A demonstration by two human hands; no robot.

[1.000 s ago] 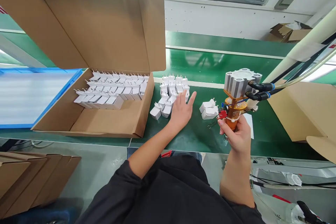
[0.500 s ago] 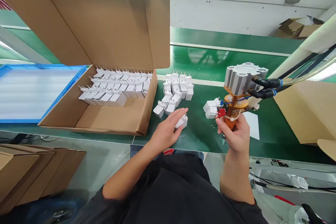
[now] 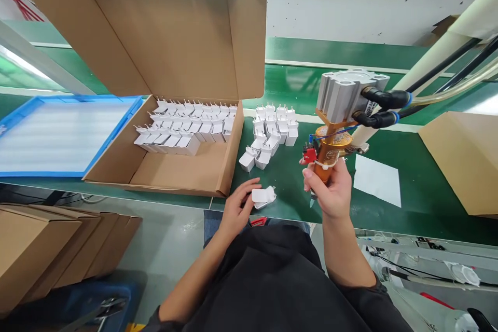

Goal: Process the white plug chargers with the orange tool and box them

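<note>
My left hand [image 3: 238, 206] has its thumb and fingers at the left end of a white plug adapter [image 3: 263, 197] near the table's front edge. In my right hand [image 3: 330, 187] is an orange pneumatic tool [image 3: 327, 153], gripped round its body. A square silver cylinder [image 3: 350, 94] tops the tool, with a small red switch on its left side. Its narrow tip points down over the green table [image 3: 290, 179]. Between my hands and the carton stands a cluster of white plug adapters [image 3: 274, 127], most with their pins up.
An open carton [image 3: 175, 179] holds rows of adapters. A blue-framed white tray [image 3: 66, 137] lies to its left. White paper [image 3: 377, 180] and another carton [image 3: 465, 161] are at right. Hoses [image 3: 431, 98] run from the tool. Flat boxes [image 3: 58, 249] stand below left.
My left hand has moved toward the table's front edge with the adapter. The tool has shifted left in my right hand; the adapters that showed beside it are out of sight. The view has also shifted.
</note>
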